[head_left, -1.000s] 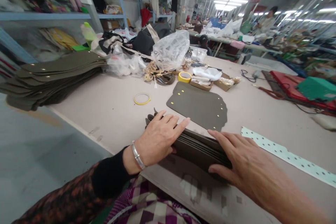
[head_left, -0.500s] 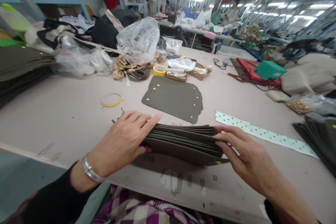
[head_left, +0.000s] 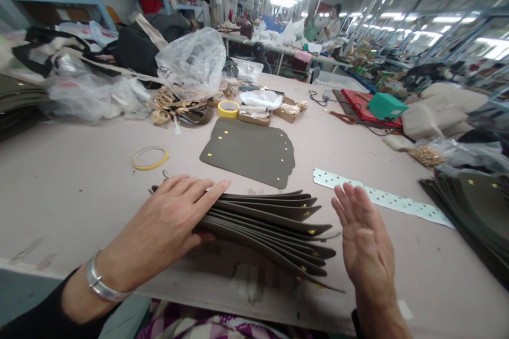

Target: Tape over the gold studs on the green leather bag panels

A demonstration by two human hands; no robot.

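Observation:
My left hand [head_left: 170, 222] grips the left end of a stack of dark olive panels [head_left: 262, 228], thumb below and fingers over the top. The panels' right ends are fanned apart, with small yellow marks showing near their edges. Just right of the stack, my right hand [head_left: 363, 243] is raised with its fingers stretched out and holds nothing. Beyond the stack, more olive panels [head_left: 248, 151] lie flat on the table, with yellow marks on the left and small bright dots on the right.
A thin yellow tape roll [head_left: 150, 158] and a thicker one [head_left: 228, 109] lie on the table [head_left: 99, 196]. A pale dotted strip [head_left: 382, 197] stretches to the right, near another panel stack [head_left: 473, 217]. Plastic bags [head_left: 194, 61] and a green box [head_left: 385, 106] sit farther back.
My right hand has let go of the stack's right end and moved off it, opening flat. The panel ends have spread apart and drooped. My left hand keeps its hold.

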